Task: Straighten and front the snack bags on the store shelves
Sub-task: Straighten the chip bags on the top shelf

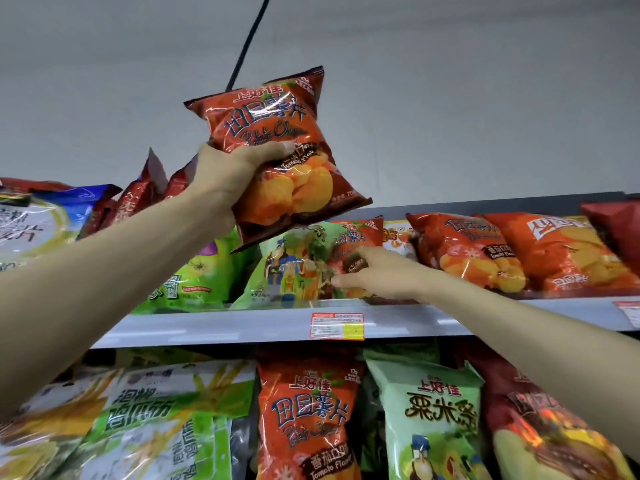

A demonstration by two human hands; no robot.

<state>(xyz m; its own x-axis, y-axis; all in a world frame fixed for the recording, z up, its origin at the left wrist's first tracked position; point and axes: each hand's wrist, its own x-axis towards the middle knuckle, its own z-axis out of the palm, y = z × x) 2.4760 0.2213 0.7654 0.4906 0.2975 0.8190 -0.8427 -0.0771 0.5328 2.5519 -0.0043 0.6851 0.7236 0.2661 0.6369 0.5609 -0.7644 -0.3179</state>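
Two bare forearms reach up from the lower frame corners toward the top shelf point(214, 326), whose front edge carries a red price label point(337, 326). Left hand point(221, 171), above and left of the label, holds a red tomato potato-chip bag point(277, 150) in the air, clear of the shelf. The thumb lies across the bag's front and the fingers are clamped round its left side. The bag is upright, tilted slightly, with its printed face to the camera.

Right hand point(377, 275), just above and right of the label, touches a second red chip bag point(353, 244) lying on the shelf. Its fingers and thumb are spread apart; a grip cannot be confirmed. A green snack bag point(284, 268) overlaps that bag directly above the label. Below the label, another tomato chip bag point(308, 417) faces forward.
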